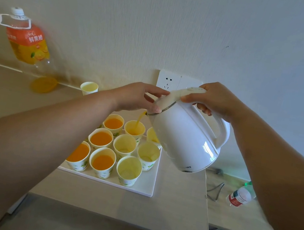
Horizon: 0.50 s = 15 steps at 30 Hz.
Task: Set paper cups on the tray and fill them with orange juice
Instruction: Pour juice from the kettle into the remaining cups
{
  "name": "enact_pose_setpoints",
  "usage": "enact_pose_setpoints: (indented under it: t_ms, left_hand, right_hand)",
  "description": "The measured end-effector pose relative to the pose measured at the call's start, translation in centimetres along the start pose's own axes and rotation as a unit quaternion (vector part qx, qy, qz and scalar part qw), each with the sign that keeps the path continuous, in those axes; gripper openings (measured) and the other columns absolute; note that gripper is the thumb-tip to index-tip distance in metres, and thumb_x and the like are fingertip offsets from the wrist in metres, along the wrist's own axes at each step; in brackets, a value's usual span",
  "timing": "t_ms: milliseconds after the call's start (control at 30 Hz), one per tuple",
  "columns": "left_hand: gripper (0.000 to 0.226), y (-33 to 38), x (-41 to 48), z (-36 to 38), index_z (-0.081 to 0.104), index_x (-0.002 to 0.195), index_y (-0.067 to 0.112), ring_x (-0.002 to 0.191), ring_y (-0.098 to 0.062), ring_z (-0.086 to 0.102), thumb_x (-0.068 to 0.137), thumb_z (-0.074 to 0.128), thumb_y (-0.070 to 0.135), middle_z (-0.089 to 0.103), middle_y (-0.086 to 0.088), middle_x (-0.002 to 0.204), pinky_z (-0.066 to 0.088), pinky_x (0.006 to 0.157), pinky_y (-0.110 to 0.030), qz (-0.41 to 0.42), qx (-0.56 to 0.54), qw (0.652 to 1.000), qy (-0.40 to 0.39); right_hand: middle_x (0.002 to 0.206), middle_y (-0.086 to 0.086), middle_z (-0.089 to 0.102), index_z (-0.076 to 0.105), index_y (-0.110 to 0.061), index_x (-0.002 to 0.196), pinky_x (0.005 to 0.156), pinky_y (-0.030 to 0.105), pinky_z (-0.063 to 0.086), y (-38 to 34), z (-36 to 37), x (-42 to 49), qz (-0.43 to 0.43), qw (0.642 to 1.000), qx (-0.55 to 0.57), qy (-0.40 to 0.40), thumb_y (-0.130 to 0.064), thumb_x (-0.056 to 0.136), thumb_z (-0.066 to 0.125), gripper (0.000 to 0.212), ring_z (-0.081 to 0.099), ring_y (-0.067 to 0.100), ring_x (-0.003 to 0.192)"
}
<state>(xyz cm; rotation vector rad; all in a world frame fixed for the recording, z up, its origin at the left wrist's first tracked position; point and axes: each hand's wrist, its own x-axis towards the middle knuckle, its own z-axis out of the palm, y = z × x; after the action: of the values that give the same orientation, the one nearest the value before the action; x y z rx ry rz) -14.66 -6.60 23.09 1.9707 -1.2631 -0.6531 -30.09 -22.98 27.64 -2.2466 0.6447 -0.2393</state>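
- Pouring under way: white kettle [185,138] tipped over the far right of the tray [146,185], sending a thin stream of orange juice [139,119] into the middle cup of the far row [135,128].
- Gripping the kettle's handle with the right hand [215,101], fingers curled round it and thumb up by the lid.
- Steadying the lid edge beside the spout with the left hand [140,97], fingers fairly straight and pressing on it rather than wrapping round.
- Nine paper cups on the tray in three rows: filled cups [101,138] down the left column and at the near middle, empty cups [129,168] at the centre and down the right column, the far-right one partly hidden behind the kettle.
- One spare cup [89,87] on the counter [113,204] beyond the tray's far left corner, off the tray.
- Likely trouble, judged from here:
  - Tilting further could throw the stream past the small rim onto the tray or into a neighbour.
  - Holding the pour too long would overfill the cup.
  - Easing the left-hand pressure might let the lid shift and release a gush.
  - Lowering the kettle body, hanging just above the right column, could knock over those light empty cups.
  - Dropping the left forearm, crossing above the tray's near left corner, could tip a full cup.
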Motion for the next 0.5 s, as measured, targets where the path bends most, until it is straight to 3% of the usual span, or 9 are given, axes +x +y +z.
enact_pose_setpoints:
  t_ms: [500]
  left_hand:
    - [0.058, -0.15, 0.76, 0.03, 0.053, 0.135, 0.036, 0.097, 0.007, 0.055, 0.082, 0.074, 0.030, 0.057, 0.015, 0.123, 0.040, 0.075, -0.011, 0.011, -0.028, 1.000, -0.007]
  right_hand:
    - [0.044, -0.003, 0.046, 0.050, -0.010, 0.060, 0.043, 0.019, 0.033, 0.06, -0.47, 0.41, -0.001, 1.000, -0.008, -0.004, -0.031, 0.071, 0.078, 0.037, 0.039, 0.008, 0.037]
